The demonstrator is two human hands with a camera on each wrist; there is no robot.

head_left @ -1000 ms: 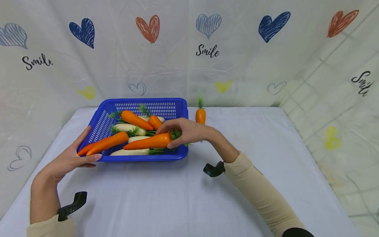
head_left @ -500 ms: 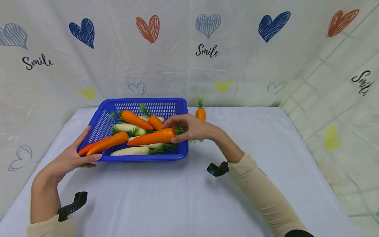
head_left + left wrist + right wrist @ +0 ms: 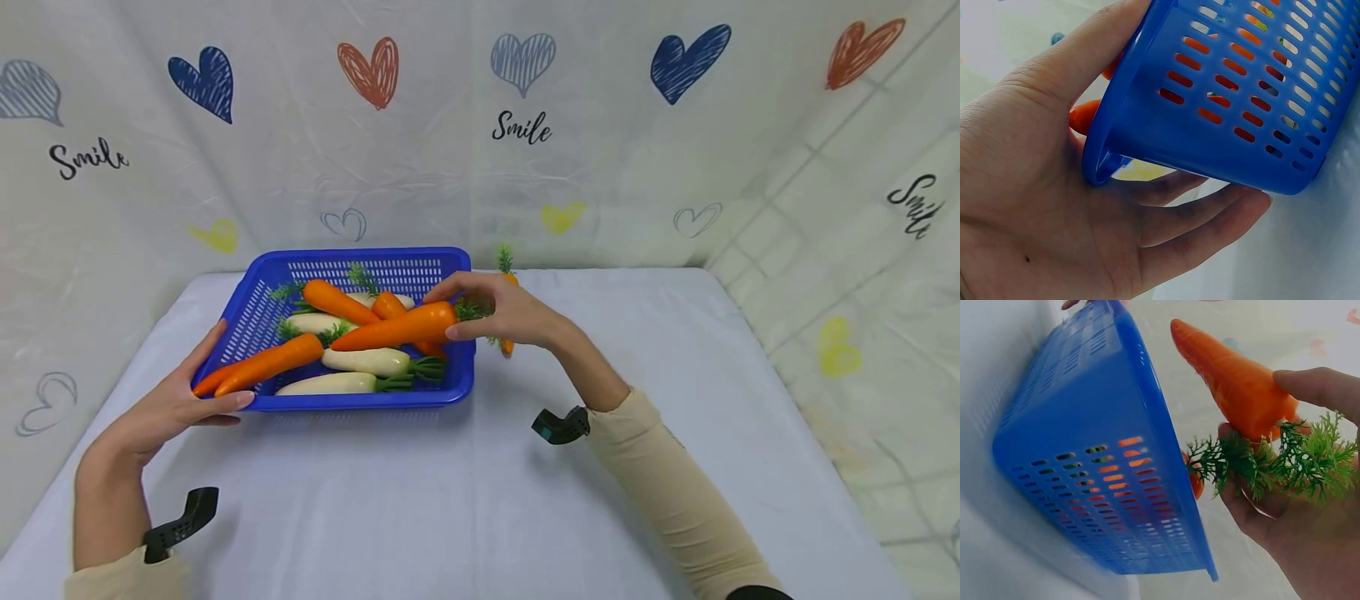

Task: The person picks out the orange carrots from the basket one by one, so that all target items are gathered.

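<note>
A blue perforated basket (image 3: 337, 403) of carrots and white radishes stands on the table. My left hand (image 3: 168, 408) grips its near left corner, the rim lying between thumb and fingers in the left wrist view. Above the basket's right part, my right hand (image 3: 517, 312) pinches a large orange carrot (image 3: 397, 327) by its leafy end. That carrot's tip points left, over the other vegetables. In the right wrist view the carrot (image 3: 1235, 381) is above the basket rim, its green leaves hanging by the palm.
White radishes (image 3: 367, 361) lie near the basket's front, and two carrots (image 3: 270, 365) lean on the left rim. Just right of the basket another carrot (image 3: 507, 348) lies on the white tablecloth, mostly behind my right hand. A heart-printed curtain (image 3: 420, 167) hangs behind.
My right hand has raised the carrot and moved it back and to the right, uncovering a white radish beneath. The left hand stays at the basket corner.
</note>
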